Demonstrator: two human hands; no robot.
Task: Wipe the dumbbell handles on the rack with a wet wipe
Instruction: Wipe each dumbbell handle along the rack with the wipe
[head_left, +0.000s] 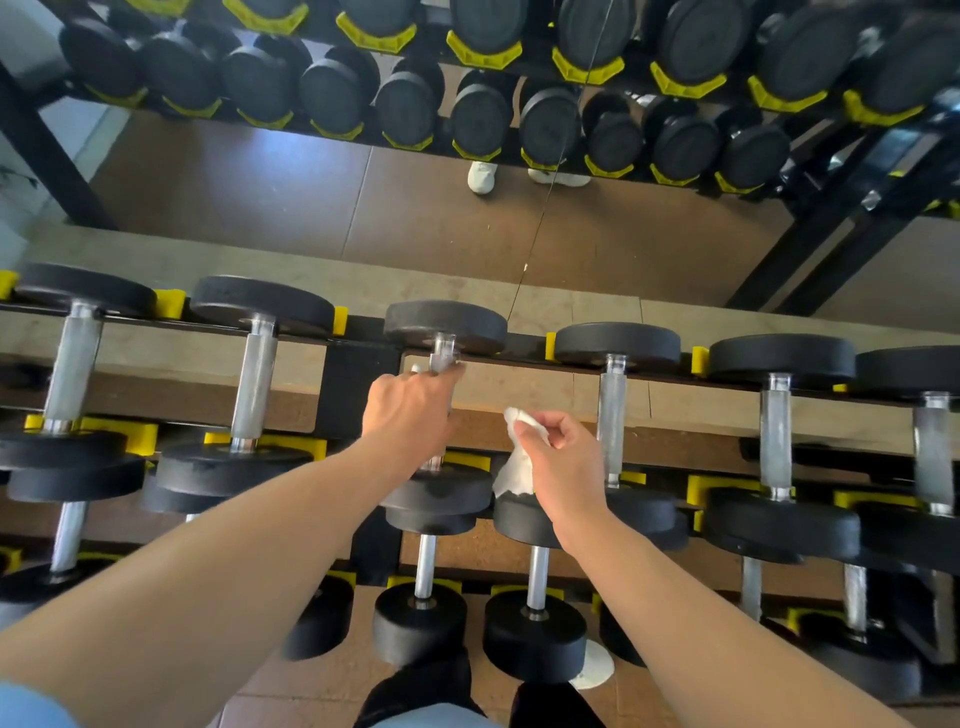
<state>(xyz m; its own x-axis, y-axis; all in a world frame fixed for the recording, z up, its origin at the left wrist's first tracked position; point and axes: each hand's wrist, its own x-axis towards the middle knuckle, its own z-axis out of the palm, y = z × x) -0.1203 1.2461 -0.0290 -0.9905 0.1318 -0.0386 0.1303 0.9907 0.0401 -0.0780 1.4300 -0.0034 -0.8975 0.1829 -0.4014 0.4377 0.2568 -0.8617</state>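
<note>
Dumbbell handle (442, 358) at twelve o'clock is gripped by the left hand (410, 410); right hand (563, 457) fingers pinch the wet wipe (514, 467) beside it. Next, likely, wrapping wipe around handle.

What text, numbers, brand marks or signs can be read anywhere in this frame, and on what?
None can be read.
Dumbbell end plates on the top row: plain black, no numbers visible.
Mirrored dumbbells: faces too dark and blurred to show any marking.
Yellow cradles: no lettering visible.
Wet wipe, pinched in the right hand: plain white.
Left hand covers most of one handle; the bare part shows no print.
</note>
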